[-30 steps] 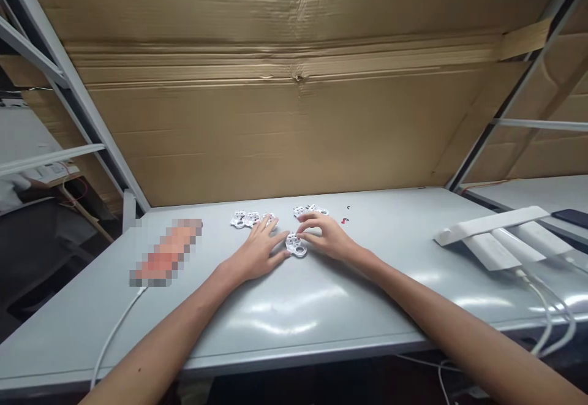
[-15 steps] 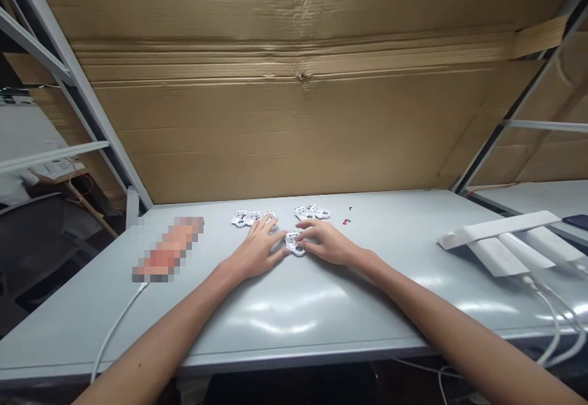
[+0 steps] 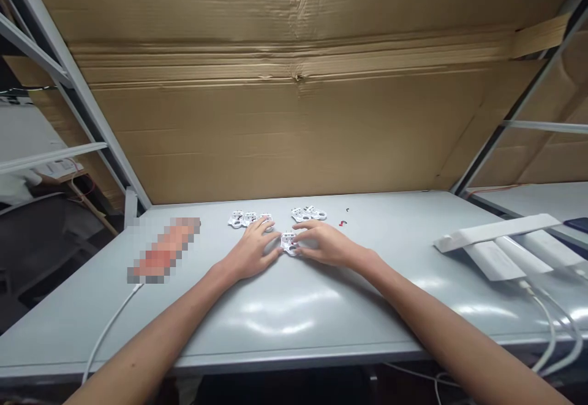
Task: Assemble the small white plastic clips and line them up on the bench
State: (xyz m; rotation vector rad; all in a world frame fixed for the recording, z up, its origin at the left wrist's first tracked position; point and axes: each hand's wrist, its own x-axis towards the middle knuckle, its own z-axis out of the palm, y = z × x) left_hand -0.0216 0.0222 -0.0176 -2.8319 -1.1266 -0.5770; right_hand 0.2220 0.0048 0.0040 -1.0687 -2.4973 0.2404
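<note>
A small white plastic piece (image 3: 289, 244) with an oval opening lies flat on the table between my hands. My left hand (image 3: 253, 249) rests at its left with spread fingers, the thumb and index tips close to its edge. Under and beside that hand's outer fingers sits another white piece (image 3: 266, 217), partly hidden. From the right, my right hand (image 3: 328, 244) reaches to the middle piece, fingertips at its right side and index finger stretched past its upper edge. A gap shows between those fingers. Whether a tiny part is under the fingertips cannot be made out.
Two similar white pieces (image 3: 243, 219) lie left of centre, two more (image 3: 309, 213) behind my right hand. Small red and black bits (image 3: 343, 223) lie right of them. A pixelated object (image 3: 163, 252) with a cable is at left, a white power strip (image 3: 498, 232) at right. Cardboard (image 3: 294, 141) closes the back.
The view has shifted slightly, moving everything a little left. My right fingertips have shifted slightly on the middle piece; my left hand stays beside it.
</note>
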